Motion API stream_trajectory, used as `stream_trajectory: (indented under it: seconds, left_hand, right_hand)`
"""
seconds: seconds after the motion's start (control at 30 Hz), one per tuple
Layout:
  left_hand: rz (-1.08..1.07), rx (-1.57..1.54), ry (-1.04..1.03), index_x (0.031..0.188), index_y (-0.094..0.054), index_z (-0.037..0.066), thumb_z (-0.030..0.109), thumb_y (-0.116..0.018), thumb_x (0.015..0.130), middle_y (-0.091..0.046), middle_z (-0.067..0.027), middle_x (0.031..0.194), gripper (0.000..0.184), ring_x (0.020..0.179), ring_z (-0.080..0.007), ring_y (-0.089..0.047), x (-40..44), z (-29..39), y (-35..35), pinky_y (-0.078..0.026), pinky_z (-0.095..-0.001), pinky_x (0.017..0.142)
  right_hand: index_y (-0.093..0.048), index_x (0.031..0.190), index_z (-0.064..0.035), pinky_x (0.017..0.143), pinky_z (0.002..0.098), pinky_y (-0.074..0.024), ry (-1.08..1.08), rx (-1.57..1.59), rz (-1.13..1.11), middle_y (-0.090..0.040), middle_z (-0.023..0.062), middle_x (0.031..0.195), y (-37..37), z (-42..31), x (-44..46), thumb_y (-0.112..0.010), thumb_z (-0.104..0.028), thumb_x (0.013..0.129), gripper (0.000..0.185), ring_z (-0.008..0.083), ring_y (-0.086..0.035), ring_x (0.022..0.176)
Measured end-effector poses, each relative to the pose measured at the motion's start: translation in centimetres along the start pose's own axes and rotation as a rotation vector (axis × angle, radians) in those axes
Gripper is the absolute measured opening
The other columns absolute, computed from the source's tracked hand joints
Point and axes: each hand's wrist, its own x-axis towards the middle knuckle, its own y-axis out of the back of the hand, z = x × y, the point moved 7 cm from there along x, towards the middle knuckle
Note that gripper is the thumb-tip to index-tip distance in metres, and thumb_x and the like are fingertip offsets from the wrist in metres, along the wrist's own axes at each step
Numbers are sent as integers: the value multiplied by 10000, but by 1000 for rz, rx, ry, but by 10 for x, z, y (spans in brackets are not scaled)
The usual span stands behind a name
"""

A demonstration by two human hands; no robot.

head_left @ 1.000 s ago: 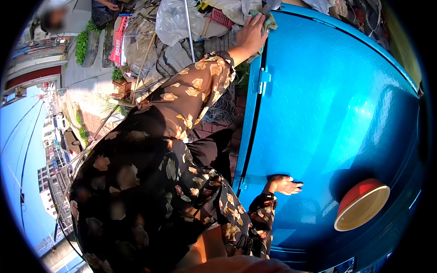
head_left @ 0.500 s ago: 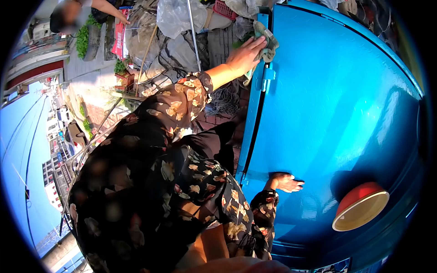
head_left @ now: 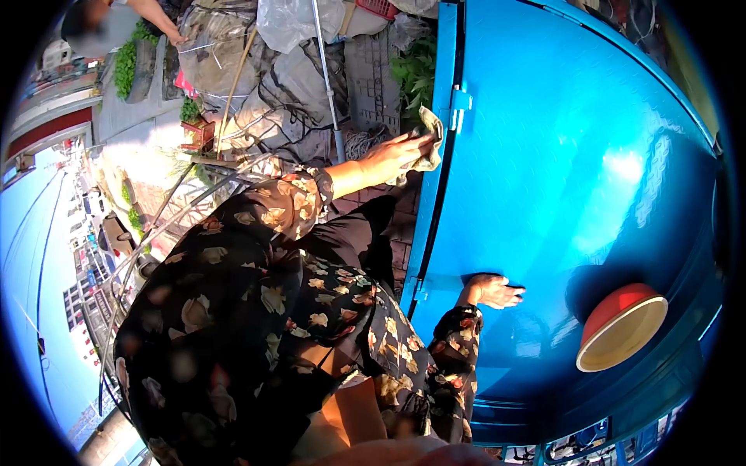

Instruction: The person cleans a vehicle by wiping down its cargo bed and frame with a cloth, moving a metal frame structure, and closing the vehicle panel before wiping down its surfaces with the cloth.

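My left hand (head_left: 398,158) has its fingers closed on a grey-green cloth (head_left: 429,147). The cloth is beside the outer edge of a large blue metal panel (head_left: 544,179), just below a latch-like fitting (head_left: 461,101); whether it touches the edge, I cannot tell. On the panel's surface rests my right hand (head_left: 496,291), fingers stretched out and nothing held. Floral dark sleeves cover both arms. A red bowl (head_left: 622,326) with a cream inside lies tilted on the blue metal, right of my right hand.
Grey plastic sheeting (head_left: 303,89), a metal pole (head_left: 325,78) and leafy plants (head_left: 416,78) crowd the ground beyond my left hand. Paving bricks (head_left: 398,252) show near my legs. Another person's arm (head_left: 155,15) reaches in at the upper left.
My left hand has drawn the cloth back along the panel's edge, from above the latch-like fitting to below it. My right hand stays on the panel while the whole view shifts slightly.
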Motion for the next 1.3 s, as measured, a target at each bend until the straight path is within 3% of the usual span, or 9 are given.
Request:
stream_trajectory:
  seconds: [0.07, 0.13, 0.27, 0.33, 0.47, 0.73, 0.93, 1.13, 1.3]
  left_hand:
    - [-114, -125, -6, 1362, -532, 87, -29, -635, 789, -468, -127, 1453, 593, 1326, -301, -464, -15, 5, 0, -407, -379, 1088]
    - [51, -478, 269, 1315, -569, 41, -58, -582, 792, -578, -162, 1325, 532, 1236, -275, -560, 2, -12, 33, -464, -342, 1005]
    - [421, -277, 132, 1242, -586, -4, 87, -595, 861, -608, -163, 1232, 392, 1096, -348, -616, 120, -36, 146, -496, -390, 930]
    - [406, -109, 105, 1215, -608, 1, 173, -628, 876, -578, -151, 1284, 381, 1204, -349, -544, 181, -29, 172, -443, -402, 1017]
    - [275, 270, -4, 1404, -454, 34, 227, -668, 872, -359, -111, 1520, 606, 1417, -390, -264, 222, -29, 102, -319, -422, 1149]
    - [240, 468, 162, 1401, -389, -54, 154, -645, 879, -416, -191, 1462, 617, 1315, -391, -424, 293, -52, 143, -363, -415, 1112]
    - [158, 418, 184, 1498, -308, 71, 129, -692, 848, -242, -94, 1585, 757, 1402, -395, -318, 210, -48, 95, -384, -428, 1117]
    - [323, 377, 71, 1417, -415, 18, 99, -660, 848, -426, -156, 1478, 625, 1329, -420, -410, 276, -64, 143, -395, -432, 1098]
    - [127, 485, 205, 1440, -377, 2, 123, -645, 868, -385, -152, 1505, 644, 1396, -377, -339, 216, -57, 111, -374, -409, 1119]
  right_hand:
    - [-327, 1497, -111, 1095, 539, -262, -33, 25, -25, -307, 217, 1532, 4, -3, 1, -222, -545, 995, 672, 404, -308, 1393]
    - [-323, 1503, -122, 1097, 544, -258, 12, 29, 25, -306, 218, 1533, 7, -4, 2, -227, -536, 999, 659, 401, -307, 1395]
    - [-317, 1508, -130, 1098, 533, -265, -14, -57, -15, -312, 212, 1531, 1, 1, 2, -213, -525, 1000, 652, 400, -314, 1390]
    - [-316, 1508, -128, 1093, 536, -274, -9, -29, -3, -306, 219, 1531, -4, 6, 2, -198, -542, 995, 670, 402, -319, 1387]
    - [-302, 1514, -131, 1090, 535, -278, -26, -25, -33, -285, 213, 1543, 2, -1, 3, -182, -568, 991, 692, 393, -310, 1393]
    - [-293, 1517, -126, 1091, 542, -270, -66, -9, -97, -283, 213, 1544, 21, -9, 1, -166, -580, 987, 709, 388, -292, 1409]
    - [-298, 1514, -109, 1082, 544, -285, -52, -43, -90, -290, 226, 1540, 13, -5, -2, -183, -554, 982, 703, 399, -301, 1402]
    - [-295, 1515, -115, 1072, 546, -296, -47, -51, -86, -290, 231, 1538, 14, -6, -1, -191, -548, 979, 696, 402, -313, 1393]
    - [-291, 1521, -158, 1092, 563, -260, -75, -17, -84, -283, 205, 1547, 13, -6, -5, -203, -572, 995, 676, 386, -274, 1419]
